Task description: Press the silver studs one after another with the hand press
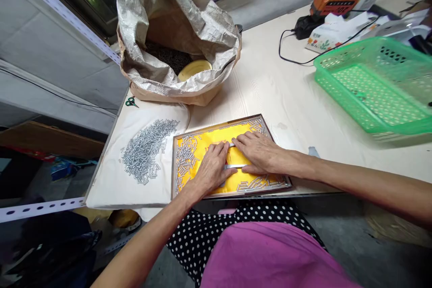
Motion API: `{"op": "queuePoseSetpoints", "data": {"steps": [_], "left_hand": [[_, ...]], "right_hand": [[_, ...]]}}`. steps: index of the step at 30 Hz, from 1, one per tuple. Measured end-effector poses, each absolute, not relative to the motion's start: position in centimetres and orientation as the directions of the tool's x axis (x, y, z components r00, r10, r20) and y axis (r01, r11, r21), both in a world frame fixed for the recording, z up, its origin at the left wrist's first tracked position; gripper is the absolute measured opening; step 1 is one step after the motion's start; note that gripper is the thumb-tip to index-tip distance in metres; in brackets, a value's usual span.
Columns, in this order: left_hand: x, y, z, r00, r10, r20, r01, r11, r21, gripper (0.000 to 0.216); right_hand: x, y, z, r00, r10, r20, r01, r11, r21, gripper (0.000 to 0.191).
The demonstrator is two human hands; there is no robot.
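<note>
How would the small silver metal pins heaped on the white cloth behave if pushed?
The small silver metal pins look cylindrical, so they would probably roll and scatter. Lying loose in a heap, they likely spread rather than move together. The white cloth may slow them.

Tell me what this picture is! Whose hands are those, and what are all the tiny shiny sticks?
No machine here: a person wears a camera on their head, so you look down at their own two arms. The left hand and the right hand rest on a flat tray lined with yellow cloth, on a pale table. The tiny sticks are small metal pins; they lie around the tray's edges. A bigger pile of pins sits on a white cloth to the left. A shiny metal piece shows between the hands, but I can't tell whether the fingers grip it. Behind the tray stands an open paper sack with dark bits inside, small scissors lie beside it, and a green basket is on the right.
</note>
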State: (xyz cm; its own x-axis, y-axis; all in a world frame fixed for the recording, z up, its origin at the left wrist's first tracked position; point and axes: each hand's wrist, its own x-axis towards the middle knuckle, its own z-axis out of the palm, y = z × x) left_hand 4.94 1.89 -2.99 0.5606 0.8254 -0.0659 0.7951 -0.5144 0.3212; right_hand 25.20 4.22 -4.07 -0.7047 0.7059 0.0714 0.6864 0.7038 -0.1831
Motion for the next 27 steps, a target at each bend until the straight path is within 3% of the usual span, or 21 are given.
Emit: {"op": "queuePoseSetpoints", "data": {"steps": [5,7,16,19,21,23,27], "left_hand": [[4.9,1.7,-3.3,0.507,0.862,0.011,0.802,-0.476,0.361,0.033],[5.1,1.5,-3.5,0.497,0.868,0.019,0.807,-0.470,0.359,0.021],[5.3,1.5,-3.4,0.483,0.875,0.028,0.833,-0.469,0.293,0.015],[5.5,0.0,-3.4,0.452,0.883,0.127,0.851,-0.469,0.236,0.029],[6.1,-1.5,-3.6,0.466,0.868,0.172,0.848,-0.493,0.195,0.031],[7.1,-2.9,-3.8,0.493,0.852,0.177,0.827,-0.522,0.207,0.029],[9.2,-4.6,-4.1,0.452,0.879,0.154,0.783,-0.473,0.404,0.028]], "right_hand": [[24.9,3.9,-4.3,-0.694,0.711,0.111,0.687,0.701,-0.193,0.016],[24.7,3.9,-4.9,-0.705,0.697,0.130,0.663,0.713,-0.228,0.008],[24.8,4.5,-5.5,-0.705,0.698,0.126,0.643,0.703,-0.303,0.013],[26.2,5.9,-4.6,-0.744,0.661,0.097,0.590,0.718,-0.369,0.042],[26.9,7.0,-4.3,-0.775,0.627,0.078,0.548,0.729,-0.409,0.040],[27.0,7.9,-4.3,-0.760,0.642,0.098,0.572,0.734,-0.366,0.027],[25.3,8.7,-4.7,-0.730,0.671,0.128,0.650,0.740,-0.173,0.020]]}}
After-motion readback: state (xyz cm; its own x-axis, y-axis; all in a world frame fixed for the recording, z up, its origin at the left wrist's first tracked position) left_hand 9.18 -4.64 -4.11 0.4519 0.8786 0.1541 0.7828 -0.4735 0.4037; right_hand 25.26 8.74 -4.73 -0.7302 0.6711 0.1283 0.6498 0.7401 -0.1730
